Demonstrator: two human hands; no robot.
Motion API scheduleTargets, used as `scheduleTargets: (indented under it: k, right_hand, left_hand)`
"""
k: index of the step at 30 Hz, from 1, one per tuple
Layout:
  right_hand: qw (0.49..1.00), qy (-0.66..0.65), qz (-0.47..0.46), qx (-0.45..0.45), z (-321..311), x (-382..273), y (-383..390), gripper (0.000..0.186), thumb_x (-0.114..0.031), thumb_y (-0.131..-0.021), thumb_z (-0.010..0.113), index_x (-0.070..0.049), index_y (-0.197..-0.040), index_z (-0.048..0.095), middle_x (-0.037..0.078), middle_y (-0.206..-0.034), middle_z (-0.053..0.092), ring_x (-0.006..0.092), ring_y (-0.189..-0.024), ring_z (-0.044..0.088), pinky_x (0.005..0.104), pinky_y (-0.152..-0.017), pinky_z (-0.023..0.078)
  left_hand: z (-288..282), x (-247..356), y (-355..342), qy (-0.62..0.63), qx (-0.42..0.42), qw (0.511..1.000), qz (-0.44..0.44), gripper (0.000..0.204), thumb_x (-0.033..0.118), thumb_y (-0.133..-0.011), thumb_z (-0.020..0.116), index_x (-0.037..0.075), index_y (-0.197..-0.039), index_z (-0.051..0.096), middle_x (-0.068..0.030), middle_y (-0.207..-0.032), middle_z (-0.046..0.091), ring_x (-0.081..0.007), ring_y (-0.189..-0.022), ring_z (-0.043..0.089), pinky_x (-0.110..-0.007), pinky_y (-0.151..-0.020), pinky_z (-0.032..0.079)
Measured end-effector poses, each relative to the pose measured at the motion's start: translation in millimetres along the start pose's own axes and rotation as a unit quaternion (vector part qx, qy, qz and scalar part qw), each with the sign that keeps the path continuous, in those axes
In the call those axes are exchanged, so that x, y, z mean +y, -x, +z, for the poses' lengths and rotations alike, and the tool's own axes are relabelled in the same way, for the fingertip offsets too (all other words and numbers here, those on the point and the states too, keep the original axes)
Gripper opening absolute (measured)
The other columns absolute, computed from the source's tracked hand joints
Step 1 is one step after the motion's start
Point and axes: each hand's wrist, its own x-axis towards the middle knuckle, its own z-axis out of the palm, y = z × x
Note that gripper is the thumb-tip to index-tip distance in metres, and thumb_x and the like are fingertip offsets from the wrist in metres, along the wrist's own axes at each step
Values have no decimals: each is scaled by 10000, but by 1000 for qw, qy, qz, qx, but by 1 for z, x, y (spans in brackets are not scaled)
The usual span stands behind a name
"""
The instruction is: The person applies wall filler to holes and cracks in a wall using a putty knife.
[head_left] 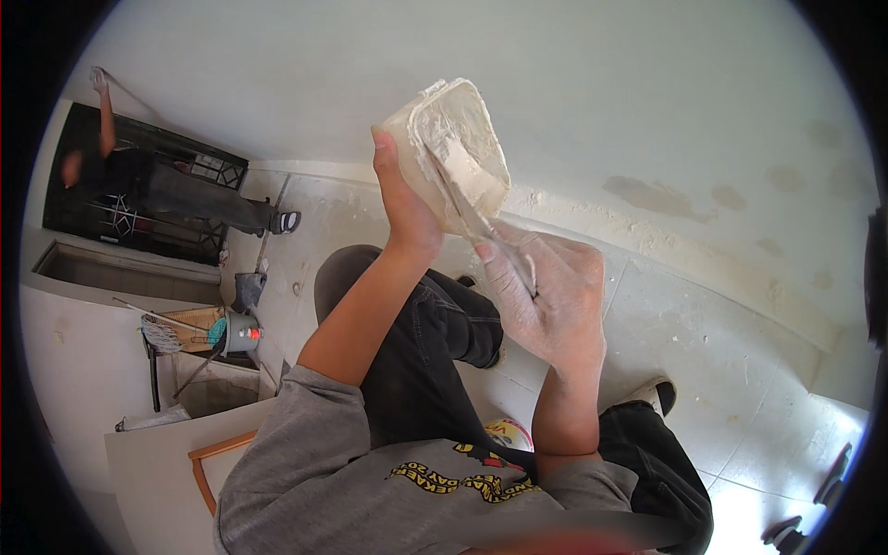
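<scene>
My left hand [404, 199] grips a pale squarish container [481, 125] from its left side, thumb along the outer wall, the container tilted with its open top toward me and coated inside with white paste. My right hand [550, 296], dusted white, is closed on a scraper [499, 240] whose narrow-looking blade reaches into the container, with a lump of white paste [467, 171] on or beside it. Both hands are raised in front of the pale wall [675, 92], over my bent legs.
A co-worker [166, 180] with a raised arm is by a dark grille door [74, 139] at left. Below are a bucket with mops [240, 333] and a white board [148, 472]. A round tub [509, 435] sits between my legs. Dark objects [782, 532] lie at lower right on the tiled floor [721, 351].
</scene>
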Motion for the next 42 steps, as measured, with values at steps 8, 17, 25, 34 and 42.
scheduleTargets:
  k: [8, 17, 25, 34, 42]
  right_hand:
    - [996, -75, -14, -46, -21, 14, 3, 123, -51, -826, 742, 62, -867, 717, 90, -519, 484, 156, -425, 439, 309, -431, 318]
    - [984, -104, 126, 73, -46, 30, 17, 148, -116, -859, 740, 30, -873, 728, 80, -584, 620, 94, -484, 514, 251, -472, 386]
    - [988, -7, 141, 68, -21, 19, 6, 169, -135, -901, 710, 29, -867, 730, -13, -528, 485, 54, -478, 410, 254, -445, 301]
    - [1000, 21, 7, 9, 5, -5, 4, 141, -62, -844, 717, 63, -908, 721, 123, -524, 539, 187, -421, 516, 304, -455, 398]
    - [999, -21, 24, -13, -7, 5, 6, 132, -71, -833, 694, 18, -929, 715, 107, -557, 572, 248, -447, 550, 341, -456, 422]
  left_hand:
    - [-5, 0, 3, -64, -18, 998, 12, 775, 643, -994, 271, 19, -1427, 424, -156, -1361, 531, -272, -1254, 534, -414, -1049, 442]
    - [4, 5, 4, -114, -24, 993, -28, 703, 596, -1017, 292, 26, -1403, 436, -146, -1355, 524, -257, -1265, 510, -397, -1074, 398]
    - [13, 4, 6, -50, -10, 998, -42, 707, 600, -1017, 263, 34, -1403, 437, -145, -1335, 543, -266, -1225, 551, -409, -1026, 456]
    - [-4, -12, 5, -68, -11, 997, -43, 803, 671, -995, 163, 49, -1432, 420, -150, -1347, 541, -268, -1213, 572, -414, -1006, 495]
    - [-5, -10, 0, -110, 4, 994, -21, 769, 652, -1005, 194, 51, -1439, 401, -144, -1362, 524, -268, -1230, 559, -407, -1027, 478]
